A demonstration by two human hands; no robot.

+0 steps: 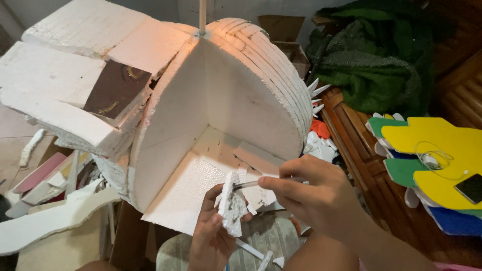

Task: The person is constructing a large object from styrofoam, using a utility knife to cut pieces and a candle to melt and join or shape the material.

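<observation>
1. The left hand (213, 236) comes up from the bottom edge of the view with its fingers closed around a small jagged piece of white foam (232, 203), held upright, thumb pressed on the lower front of it.

2. The right hand (311, 193) reaches in from the lower right, fingers pinched shut on a thin metal blade (247, 184) whose tip touches the upper part of the small piece of foam.

3. The foam piece sits just in front of the near edge of a big white foam structure (236, 95) — a rounded form built of stacked layers with a quarter-wedge cut out, showing two flat inner walls and a flat floor.

4. On that floor, near its right edge, lies a loose flat foam slab (258, 156), just behind the right hand's fingers.

5. A thin white rod (202, 15) stands upright from the top of the structure, where the two walls meet.

6. On the structure's upper left rest several thick foam blocks, and among them a dark brown panel (116, 90) lies tilted.

7. White foam spikes (316, 98) stick out from the structure's right rim.

8. To the right, well apart from the hands, coloured foam sheets (437, 150) — yellow, green, blue — lie stacked on a wooden cabinet (361, 150); a small black rectangle rests on the yellow one.

9. A heap of green cloth (376, 60) fills the upper right corner.

10. Foam offcuts (45, 221) lie scattered at lower left.
</observation>
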